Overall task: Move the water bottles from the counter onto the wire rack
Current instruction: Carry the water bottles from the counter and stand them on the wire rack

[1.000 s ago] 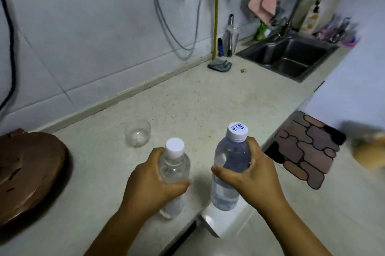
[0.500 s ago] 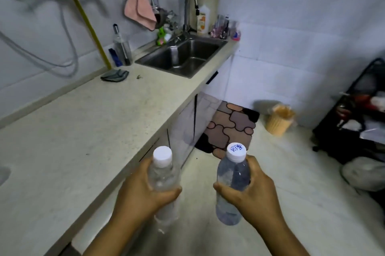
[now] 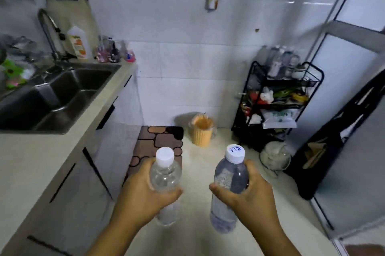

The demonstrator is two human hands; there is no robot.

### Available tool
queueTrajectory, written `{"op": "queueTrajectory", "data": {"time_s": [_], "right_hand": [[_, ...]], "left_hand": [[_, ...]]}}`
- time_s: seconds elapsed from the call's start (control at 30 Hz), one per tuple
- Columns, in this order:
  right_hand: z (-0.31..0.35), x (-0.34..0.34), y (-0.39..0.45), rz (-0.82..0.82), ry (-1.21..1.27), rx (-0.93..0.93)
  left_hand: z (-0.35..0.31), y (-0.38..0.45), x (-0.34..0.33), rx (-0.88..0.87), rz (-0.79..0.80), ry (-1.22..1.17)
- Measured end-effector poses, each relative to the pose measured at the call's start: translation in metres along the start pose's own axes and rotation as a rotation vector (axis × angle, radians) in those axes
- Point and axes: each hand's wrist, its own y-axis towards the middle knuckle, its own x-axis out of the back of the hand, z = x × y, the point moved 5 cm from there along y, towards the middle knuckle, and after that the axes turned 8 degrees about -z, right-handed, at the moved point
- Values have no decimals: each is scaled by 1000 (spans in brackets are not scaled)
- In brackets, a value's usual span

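Observation:
My left hand [image 3: 141, 197] grips a clear water bottle [image 3: 165, 176] with a plain white cap, held upright over the floor. My right hand [image 3: 248, 197] grips a second water bottle [image 3: 228, 180] whose white cap bears blue writing. Both bottles are off the counter [image 3: 25, 158], which lies to the left. The black wire rack [image 3: 277, 101] stands in the far right corner against the white tiled wall. Its top shelf holds several bottles [image 3: 277, 60], and its lower shelves are full of packets and bags.
A steel sink [image 3: 54, 93] with a tap is set in the counter. On the floor lie a brown patterned mat [image 3: 160, 141], an orange bin [image 3: 202, 130] and a white bag [image 3: 275, 155] by the rack's foot. A dark folded object [image 3: 333, 143] leans at the right by a glass door.
The view has swung right from the counter to the floor and the rack corner. Both hands have carried their bottles off the counter and hold them over the floor.

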Motion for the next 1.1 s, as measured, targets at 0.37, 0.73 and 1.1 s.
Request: {"op": "queueTrajectory", "data": {"time_s": [0.37,0.73,1.1], "right_hand": [[-50,35,182,-253,-68,-248],[-133,59,403,-380,-85,-284],[-162,83,623,-402,-101,-175]], "left_hand": [[-95,194,-156,-184,310,-26],[-181,368,-328,-295,464,-41],[-277,536,-452,-388,427,-45]]}}
